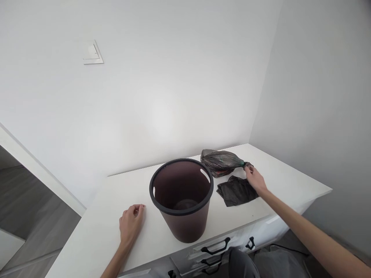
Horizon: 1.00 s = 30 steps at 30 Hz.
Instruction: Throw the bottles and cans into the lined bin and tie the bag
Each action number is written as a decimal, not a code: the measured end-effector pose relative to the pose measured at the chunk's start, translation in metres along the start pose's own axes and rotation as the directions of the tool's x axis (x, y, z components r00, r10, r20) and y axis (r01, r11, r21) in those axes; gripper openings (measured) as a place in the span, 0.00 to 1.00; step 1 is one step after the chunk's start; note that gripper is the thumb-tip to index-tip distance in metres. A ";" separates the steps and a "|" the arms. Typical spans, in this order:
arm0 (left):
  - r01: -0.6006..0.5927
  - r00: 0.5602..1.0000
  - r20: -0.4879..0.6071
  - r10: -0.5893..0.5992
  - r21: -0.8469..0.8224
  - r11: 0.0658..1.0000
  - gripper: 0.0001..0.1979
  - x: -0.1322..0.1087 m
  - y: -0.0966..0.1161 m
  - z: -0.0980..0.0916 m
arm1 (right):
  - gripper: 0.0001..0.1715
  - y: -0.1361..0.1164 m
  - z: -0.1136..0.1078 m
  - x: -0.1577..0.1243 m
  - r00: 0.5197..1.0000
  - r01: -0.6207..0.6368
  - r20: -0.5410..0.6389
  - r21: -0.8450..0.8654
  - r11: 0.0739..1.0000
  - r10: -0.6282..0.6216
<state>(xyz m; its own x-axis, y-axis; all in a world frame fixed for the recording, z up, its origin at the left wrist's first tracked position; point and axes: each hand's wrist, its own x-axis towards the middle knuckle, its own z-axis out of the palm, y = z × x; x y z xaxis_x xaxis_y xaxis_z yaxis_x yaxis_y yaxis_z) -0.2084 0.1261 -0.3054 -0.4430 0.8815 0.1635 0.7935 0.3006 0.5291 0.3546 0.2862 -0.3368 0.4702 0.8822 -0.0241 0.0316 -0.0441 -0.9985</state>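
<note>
A brown trash bin (185, 227) with a black rim and cut-out side handles stands upright on the white countertop, with nothing visible inside it. To its left my left hand (131, 222) rests on the counter, fingers curled in and holding nothing visible. My right hand (255, 179) pinches the gathered end of a filled, dark see-through garbage bag (222, 160), which lies on its side behind the bin. Something green binds the bag's neck. Just below my right hand a folded black garbage bag (237, 192) lies flat.
The white countertop (130, 189) meets a wall at the back, with a grey wall (315, 104) to the right. Drawers with black handles (216, 247) sit beneath the front edge. A light switch (92, 53) is on the wall; a doorway opens at the left.
</note>
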 end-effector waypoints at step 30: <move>-0.181 0.973 0.084 0.213 -0.284 0.941 0.26 -0.126 0.046 -0.031 | 0.22 0.000 -0.023 -0.244 0.762 -0.407 0.647 0.463 0.787 0.013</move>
<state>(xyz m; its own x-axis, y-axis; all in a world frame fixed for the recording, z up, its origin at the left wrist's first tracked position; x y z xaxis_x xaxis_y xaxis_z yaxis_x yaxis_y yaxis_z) -0.1286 0.0174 -0.2757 -0.2272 0.9527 0.2019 0.7086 0.0195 0.7053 0.2604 0.0600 -0.3295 -0.2124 0.9752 -0.0629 -0.5749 -0.1768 -0.7989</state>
